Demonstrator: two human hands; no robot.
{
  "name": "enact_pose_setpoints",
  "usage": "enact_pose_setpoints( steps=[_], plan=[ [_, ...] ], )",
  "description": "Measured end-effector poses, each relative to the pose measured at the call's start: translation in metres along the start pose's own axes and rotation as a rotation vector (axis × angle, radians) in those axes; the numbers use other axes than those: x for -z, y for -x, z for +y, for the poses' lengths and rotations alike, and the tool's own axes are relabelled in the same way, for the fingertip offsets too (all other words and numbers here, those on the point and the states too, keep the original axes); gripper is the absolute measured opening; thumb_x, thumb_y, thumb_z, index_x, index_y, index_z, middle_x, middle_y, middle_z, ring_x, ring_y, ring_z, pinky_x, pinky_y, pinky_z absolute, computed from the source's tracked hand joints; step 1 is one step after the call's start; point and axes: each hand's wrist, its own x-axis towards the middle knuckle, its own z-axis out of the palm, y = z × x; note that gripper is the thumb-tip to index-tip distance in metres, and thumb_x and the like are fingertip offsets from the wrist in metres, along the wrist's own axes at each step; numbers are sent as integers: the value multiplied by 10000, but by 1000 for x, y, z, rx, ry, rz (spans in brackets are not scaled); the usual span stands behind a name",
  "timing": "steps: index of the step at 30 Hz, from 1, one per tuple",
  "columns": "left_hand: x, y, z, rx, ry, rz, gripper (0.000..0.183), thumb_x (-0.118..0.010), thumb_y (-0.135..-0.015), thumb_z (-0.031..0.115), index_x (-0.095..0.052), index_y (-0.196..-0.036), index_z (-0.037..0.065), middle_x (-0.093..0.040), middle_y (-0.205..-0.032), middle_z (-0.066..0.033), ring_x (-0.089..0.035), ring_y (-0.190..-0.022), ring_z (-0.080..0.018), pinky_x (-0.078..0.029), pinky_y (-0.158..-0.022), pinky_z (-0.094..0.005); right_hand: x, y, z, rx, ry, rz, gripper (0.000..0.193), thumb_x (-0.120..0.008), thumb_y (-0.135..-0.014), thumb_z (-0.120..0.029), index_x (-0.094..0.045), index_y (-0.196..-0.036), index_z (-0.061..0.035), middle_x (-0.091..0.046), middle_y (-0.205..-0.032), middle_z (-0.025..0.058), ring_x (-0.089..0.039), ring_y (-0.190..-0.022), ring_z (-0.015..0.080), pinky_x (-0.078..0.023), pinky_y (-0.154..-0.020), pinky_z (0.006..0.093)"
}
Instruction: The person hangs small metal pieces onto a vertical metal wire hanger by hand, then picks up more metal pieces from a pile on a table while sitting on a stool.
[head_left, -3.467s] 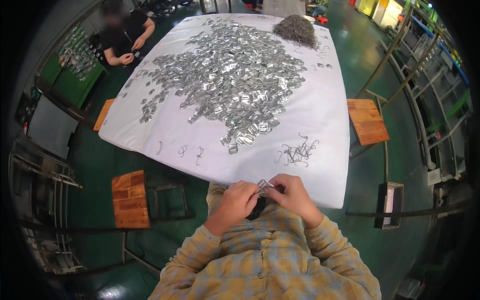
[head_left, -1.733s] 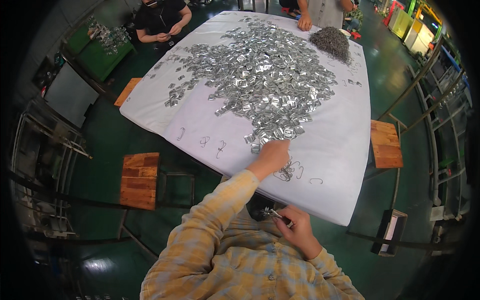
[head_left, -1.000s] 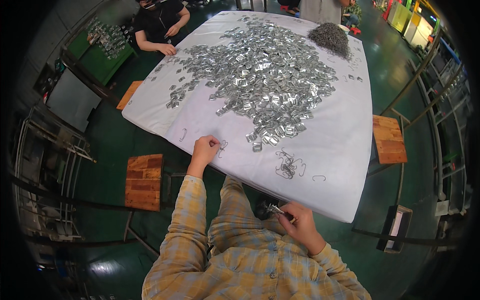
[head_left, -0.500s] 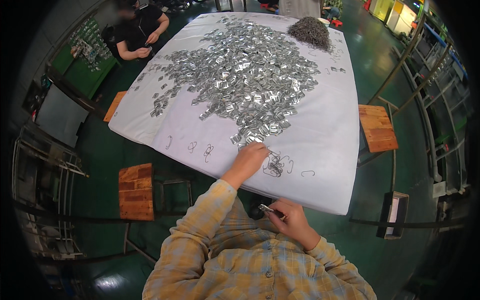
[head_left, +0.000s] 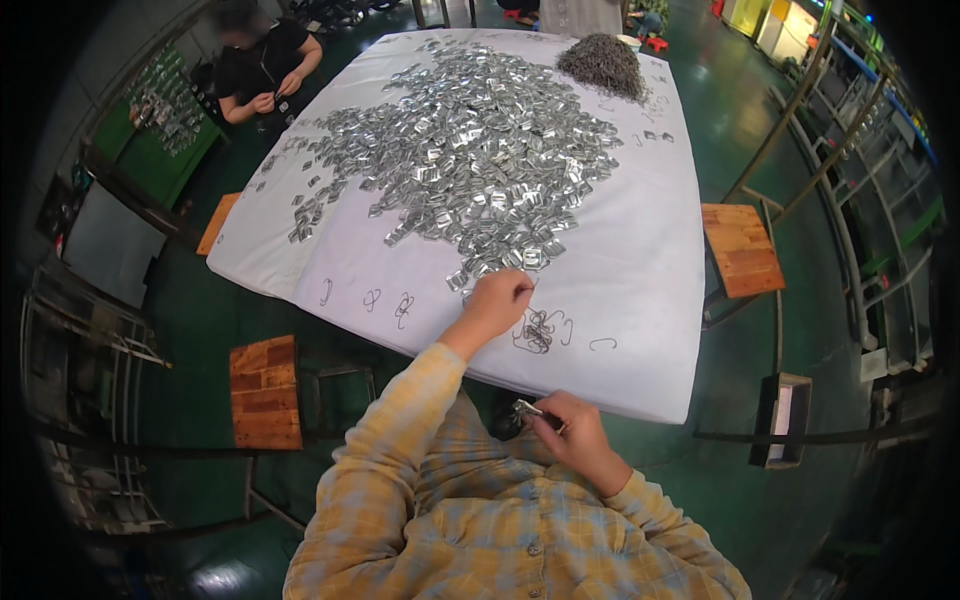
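Observation:
My left hand (head_left: 498, 302) is closed above the near part of the white-covered table. A thin dark wire hook (head_left: 534, 284) shows at its fingertips. Just right of it lies a small tangle of bent wire hooks (head_left: 538, 332). Beyond the hand spreads a big heap of flat, shiny metal buckles (head_left: 490, 150), its narrow end reaching toward me. My right hand (head_left: 580, 436) is held over my lap, below the table edge, closed round a shiny metal piece (head_left: 526, 410). The fingers hide part of that piece, so its exact kind is unclear.
A dark pile of small wire pieces (head_left: 602, 66) sits at the table's far right. Several loose hooks lie along the near left. Wooden-topped stools (head_left: 265, 393) stand on both sides. Another person (head_left: 262, 65) works at the far left. An open box (head_left: 782, 422) is low at right.
The view has shifted slightly. My left hand has moved a little right over the table, its fingertips drawn together. My right hand stays nearly in place. The other person's hands have come closer together.

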Motion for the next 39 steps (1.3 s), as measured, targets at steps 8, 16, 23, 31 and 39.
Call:
enact_pose_setpoints(
  steps=[8, 16, 23, 31, 39],
  plan=[
    [39, 99, 46, 17, 718, -205, 47, -554, -877, 52, -544, -903, 15, -538, -910, -37, -510, -848, -110, -421, -780, -258, -2, -10, 5, -60, 32, 87, 91, -663, -735, -13, -622, -813, 9, -559, -688, 113, -547, -527, 248, -425, -492, 316],
    [24, 121, 36, 74, 869, -176, 57, -522, -900, 28, -516, -950, 2, -530, -954, -44, -510, -868, -106, -426, -813, -256, -9, -18, 2, -13, 102, 30, 88, -677, -743, -17, -634, -814, 10, -560, -677, 97, -566, -531, 185, -432, -494, 276],
    [20, 128, 26, 145, 910, -270, 79, -491, -904, -16, -516, -974, 9, -538, -1022, -48, -503, -952, -105, -406, -844, -249, -10, -23, -1, 14, 145, -12, 94, -679, -741, -21, -637, -820, 4, -566, -685, 101, -564, -536, 206, -432, -498, 294],
    [25, 136, 36, 120, 674, -105, 68, -491, -896, -17, -516, -958, -9, -577, -958, -74, -544, -924, -138, -428, -848, -276, -1, -37, 10, 59, 133, -250, 136, -695, -747, -106, -640, -824, -9, -585, -723, 120, -580, -616, 285, -456, -561, 343],
    [30, 147, 49, 12, 470, -10, 72, -506, -866, -40, -510, -930, -8, -580, -920, -116, -570, -879, -194, -444, -812, -305, -11, -136, 63, -40, 312, 88, 293, -734, -728, -210, -672, -914, 7, -589, -757, 129, -580, -657, 278, -473, -622, 359]
  ],
)
